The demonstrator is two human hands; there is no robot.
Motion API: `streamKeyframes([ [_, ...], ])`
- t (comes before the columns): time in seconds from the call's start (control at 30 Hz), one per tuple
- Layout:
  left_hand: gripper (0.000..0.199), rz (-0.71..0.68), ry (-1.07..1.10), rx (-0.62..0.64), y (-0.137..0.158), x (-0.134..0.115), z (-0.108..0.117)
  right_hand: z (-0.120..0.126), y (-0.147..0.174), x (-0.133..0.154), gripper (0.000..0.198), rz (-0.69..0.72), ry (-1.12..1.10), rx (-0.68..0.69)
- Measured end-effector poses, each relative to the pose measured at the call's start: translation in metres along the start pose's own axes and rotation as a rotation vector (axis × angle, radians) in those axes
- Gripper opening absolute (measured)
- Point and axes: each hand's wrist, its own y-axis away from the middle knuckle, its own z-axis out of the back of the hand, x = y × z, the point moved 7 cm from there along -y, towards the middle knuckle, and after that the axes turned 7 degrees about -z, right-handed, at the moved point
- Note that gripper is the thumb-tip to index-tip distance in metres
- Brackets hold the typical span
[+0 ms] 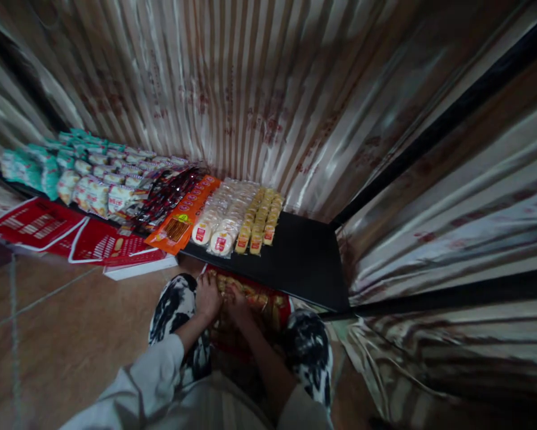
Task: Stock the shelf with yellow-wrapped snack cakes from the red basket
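Note:
Between my knees is a red-edged box (290,306) filled with small yellow wrapped snack packets (266,303). My left hand (208,295) is at the box's left rim, its fingers curled over the edge. Just to the right, my right hand (236,303) reaches in among the packets with its fingers bent; dim light and blur hide whether a packet is between them. On the black shelf (308,257) ahead, rows of similar yellow packets (255,239) lie beside clear-wrapped round white snacks (221,239).
Further left on the shelf are an orange snack bag (176,230), dark shiny packets (172,194), white packets (91,194) and teal packets (48,173). Red cartons (39,224) stand below at left on the tiled floor (71,334). A striped curtain (250,89) hangs behind, with black poles (407,155) at right.

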Motion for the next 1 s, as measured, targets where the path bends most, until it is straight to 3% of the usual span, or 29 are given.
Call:
streamKeyframes([
  [0.13,0.048,-0.071,-0.156,0.101,-0.010,-0.001,-0.007,-0.021,-0.007,-0.023,0.031,-0.106,-0.073,0.055],
  [0.33,0.045,0.004,-0.152,0.059,-0.012,0.004,-0.017,-0.021,-0.019,-0.035,0.026,-0.224,-0.209,0.011],
  [0.47,0.047,-0.022,-0.173,0.003,-0.015,0.005,-0.015,-0.020,-0.023,-0.040,0.025,-0.299,-0.298,-0.003],
  [0.6,0.036,-0.028,-0.179,-0.013,-0.018,0.006,-0.017,-0.021,-0.022,-0.045,0.029,-0.367,-0.383,-0.015],
  [0.83,0.033,-0.175,-0.012,-0.121,-0.007,0.003,-0.024,-0.010,-0.021,-0.038,0.045,-0.336,-0.524,-0.027],
  [1.0,0.032,-0.318,0.262,-0.263,0.009,-0.007,-0.022,0.010,-0.012,-0.025,0.040,-0.242,-0.519,-0.038],
])
